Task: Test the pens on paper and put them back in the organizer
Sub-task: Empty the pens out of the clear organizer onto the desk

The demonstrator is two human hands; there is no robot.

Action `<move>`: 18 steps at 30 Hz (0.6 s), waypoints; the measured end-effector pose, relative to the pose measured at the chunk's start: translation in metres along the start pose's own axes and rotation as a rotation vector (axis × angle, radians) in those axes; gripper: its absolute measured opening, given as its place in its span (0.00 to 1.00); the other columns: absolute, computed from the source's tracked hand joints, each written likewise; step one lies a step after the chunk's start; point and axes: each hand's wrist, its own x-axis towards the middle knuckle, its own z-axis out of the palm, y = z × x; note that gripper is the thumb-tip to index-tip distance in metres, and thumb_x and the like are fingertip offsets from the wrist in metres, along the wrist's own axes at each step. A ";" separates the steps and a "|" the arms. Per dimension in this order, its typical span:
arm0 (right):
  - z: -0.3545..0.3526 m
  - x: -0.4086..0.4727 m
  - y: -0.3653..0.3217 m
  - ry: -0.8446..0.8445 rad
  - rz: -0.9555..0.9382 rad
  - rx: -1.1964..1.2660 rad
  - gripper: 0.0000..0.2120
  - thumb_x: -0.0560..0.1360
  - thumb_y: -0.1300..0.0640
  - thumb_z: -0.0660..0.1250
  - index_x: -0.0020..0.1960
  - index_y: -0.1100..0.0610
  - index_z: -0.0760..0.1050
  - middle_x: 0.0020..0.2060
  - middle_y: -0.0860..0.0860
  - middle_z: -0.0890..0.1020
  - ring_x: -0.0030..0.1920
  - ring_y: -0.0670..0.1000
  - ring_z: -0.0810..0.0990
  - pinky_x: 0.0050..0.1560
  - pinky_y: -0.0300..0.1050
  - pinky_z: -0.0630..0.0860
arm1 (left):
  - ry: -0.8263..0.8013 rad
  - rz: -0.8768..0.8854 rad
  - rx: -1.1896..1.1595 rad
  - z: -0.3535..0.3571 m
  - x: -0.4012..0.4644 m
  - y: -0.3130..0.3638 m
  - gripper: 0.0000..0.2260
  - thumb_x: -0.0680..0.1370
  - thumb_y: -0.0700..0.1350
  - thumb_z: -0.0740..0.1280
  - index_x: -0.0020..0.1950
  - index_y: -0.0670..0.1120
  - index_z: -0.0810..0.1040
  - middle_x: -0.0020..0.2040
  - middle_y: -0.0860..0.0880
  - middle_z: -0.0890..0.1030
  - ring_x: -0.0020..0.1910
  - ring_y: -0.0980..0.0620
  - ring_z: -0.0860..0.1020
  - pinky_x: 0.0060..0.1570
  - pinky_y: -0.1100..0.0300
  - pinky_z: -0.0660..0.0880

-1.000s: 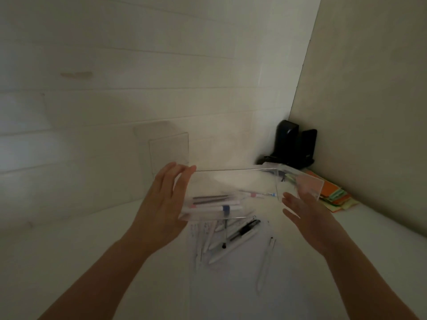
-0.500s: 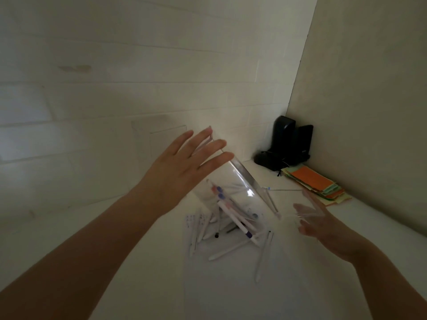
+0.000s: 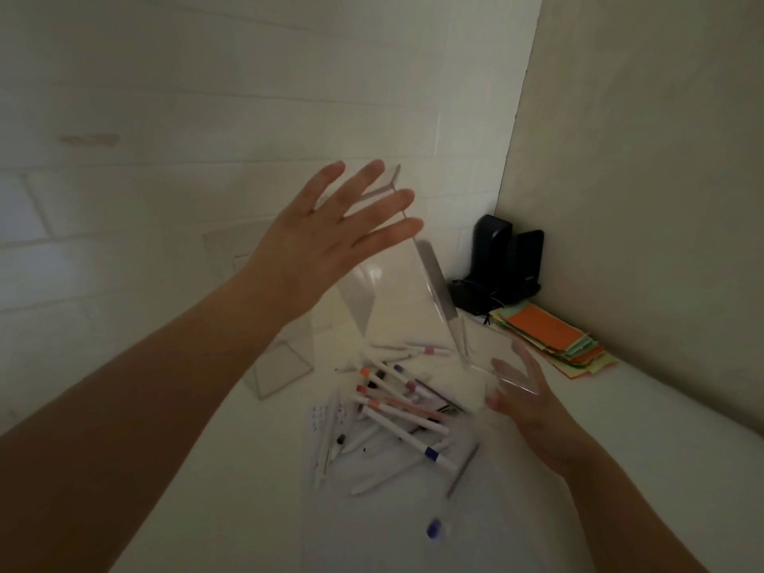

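Left hand [image 3: 318,237] raised, fingers straight and spread flat against tilted clear acrylic organizer [image 3: 388,279]; right hand [image 3: 533,411] low, fingers spread on its lower end. White pens with coloured caps [image 3: 397,415] heaped on white worktop [image 3: 645,432] below.

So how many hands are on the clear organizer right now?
2: left hand flat against the organizer at its raised end, right hand at its lower end.

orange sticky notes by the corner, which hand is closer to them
Right. The right hand is just left of the orange sticky notes, holding the clear organizer's low end. The left hand is up at its raised end, farther left.
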 end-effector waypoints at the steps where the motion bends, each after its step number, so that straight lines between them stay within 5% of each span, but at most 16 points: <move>1: 0.003 0.004 0.001 0.021 -0.028 0.037 0.54 0.49 0.41 0.81 0.69 0.36 0.56 0.65 0.44 0.72 0.62 0.41 0.71 0.55 0.40 0.70 | 0.020 -0.041 0.000 0.006 0.001 0.001 0.26 0.77 0.36 0.63 0.72 0.51 0.61 0.70 0.49 0.65 0.69 0.43 0.65 0.67 0.47 0.61; 4: 0.013 0.018 0.001 0.101 -0.159 0.245 0.37 0.64 0.52 0.73 0.69 0.37 0.61 0.68 0.47 0.70 0.67 0.45 0.69 0.67 0.49 0.64 | 0.061 -0.246 -0.096 0.020 0.004 0.019 0.21 0.76 0.33 0.62 0.68 0.47 0.69 0.64 0.44 0.75 0.65 0.41 0.71 0.65 0.48 0.64; 7: 0.027 0.034 -0.007 0.109 -0.259 0.490 0.27 0.67 0.50 0.71 0.63 0.35 0.68 0.63 0.44 0.75 0.64 0.48 0.73 0.68 0.53 0.62 | -0.069 -0.457 -0.369 0.025 0.002 0.065 0.31 0.65 0.28 0.68 0.67 0.43 0.68 0.63 0.39 0.74 0.65 0.39 0.70 0.65 0.48 0.65; 11: 0.037 0.050 -0.007 0.181 -0.193 0.678 0.45 0.57 0.38 0.77 0.68 0.48 0.62 0.67 0.52 0.72 0.65 0.51 0.73 0.62 0.49 0.68 | -0.323 -0.674 -0.671 0.022 -0.009 0.128 0.42 0.56 0.33 0.75 0.67 0.43 0.62 0.64 0.40 0.66 0.64 0.40 0.66 0.61 0.51 0.70; 18: 0.046 0.065 -0.002 0.161 -0.139 0.679 0.52 0.51 0.37 0.79 0.70 0.46 0.61 0.64 0.54 0.72 0.66 0.53 0.72 0.61 0.48 0.75 | -0.328 -0.947 -0.886 0.029 -0.045 0.159 0.43 0.58 0.37 0.76 0.67 0.45 0.57 0.64 0.42 0.61 0.63 0.43 0.63 0.56 0.54 0.70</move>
